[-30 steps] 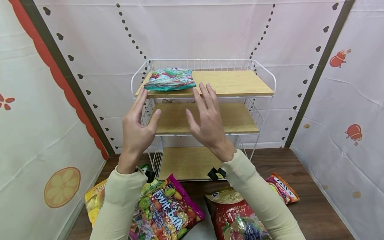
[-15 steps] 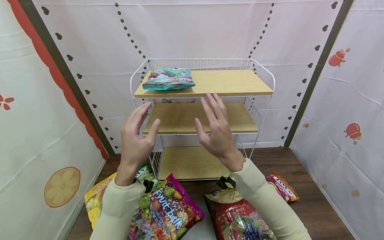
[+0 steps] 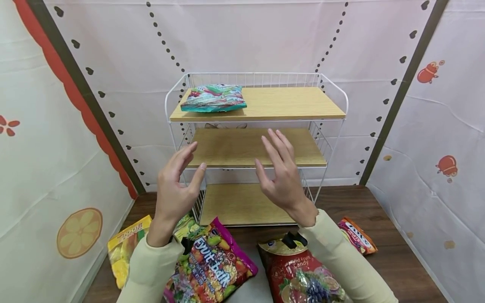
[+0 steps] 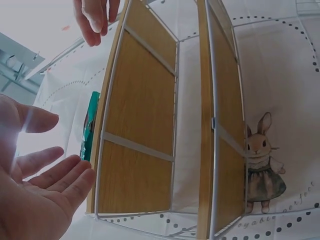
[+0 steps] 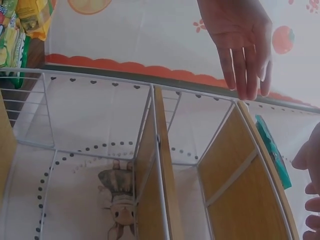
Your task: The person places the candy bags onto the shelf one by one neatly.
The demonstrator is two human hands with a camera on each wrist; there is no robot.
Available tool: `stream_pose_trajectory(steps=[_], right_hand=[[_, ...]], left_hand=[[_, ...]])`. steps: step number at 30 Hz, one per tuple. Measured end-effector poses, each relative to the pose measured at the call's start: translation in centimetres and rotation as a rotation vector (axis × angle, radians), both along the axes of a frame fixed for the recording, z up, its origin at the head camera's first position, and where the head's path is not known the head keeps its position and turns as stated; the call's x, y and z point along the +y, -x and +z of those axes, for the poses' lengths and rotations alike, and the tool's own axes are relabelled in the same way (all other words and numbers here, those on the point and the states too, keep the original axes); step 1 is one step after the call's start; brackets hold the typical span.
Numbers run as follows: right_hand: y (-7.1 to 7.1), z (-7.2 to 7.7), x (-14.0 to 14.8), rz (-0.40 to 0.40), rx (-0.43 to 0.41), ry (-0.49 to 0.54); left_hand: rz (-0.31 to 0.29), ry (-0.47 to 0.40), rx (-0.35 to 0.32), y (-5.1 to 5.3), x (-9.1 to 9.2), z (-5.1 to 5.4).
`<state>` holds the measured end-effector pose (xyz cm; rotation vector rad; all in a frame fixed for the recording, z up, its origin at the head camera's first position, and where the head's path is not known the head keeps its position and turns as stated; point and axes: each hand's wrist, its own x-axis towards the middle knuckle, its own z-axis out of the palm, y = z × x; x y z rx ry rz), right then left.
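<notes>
While flat, teal packet (image 3: 214, 99) longest sideways.

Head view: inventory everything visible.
White wire rack: 1, white with tan shelves, back centre
Teal plastic bag: 1, teal, top shelf left
Yellow plastic bag: 1, yellow, table far left
Green plastic bag: 1, green, table left
Fruit-print plastic bag: 1, multicoloured, front centre
Mixed Fruit Candy bag: 1, red and gold, front right
Small plastic bag: 1, pink and orange, table right
Wooden table: 1, brown, below
Printed cloth walls: 3, white, around
Unclear patch: 1, grey, front centre
Wrist pieces: 2, black, wrists
Sleeves: 2, cream, forearms
Bare hands: 2, before rack, empty
</notes>
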<state>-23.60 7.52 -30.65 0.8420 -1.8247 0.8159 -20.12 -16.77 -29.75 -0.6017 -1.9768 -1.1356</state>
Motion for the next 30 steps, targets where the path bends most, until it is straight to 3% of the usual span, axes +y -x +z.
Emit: stream_pose_trajectory(steps=[12,23,30], right_hand=[[-0.4,-1.5,1.6,-0.009,-0.018,0.007],[-0.8,-2.9,3.3,-0.022,-0.070,-0.006],[-0.9,-3.8,4.4,-0.026,-0.097,0.015]], left_hand=[[-0.032,-0.004,-0.029,-0.8,0.2,-1.5],[-0.061,0.009,-0.016,-0.8,0.7,-2.5],[-0.067,0.017,-0.045,-1.1,1.1,-3.1]])
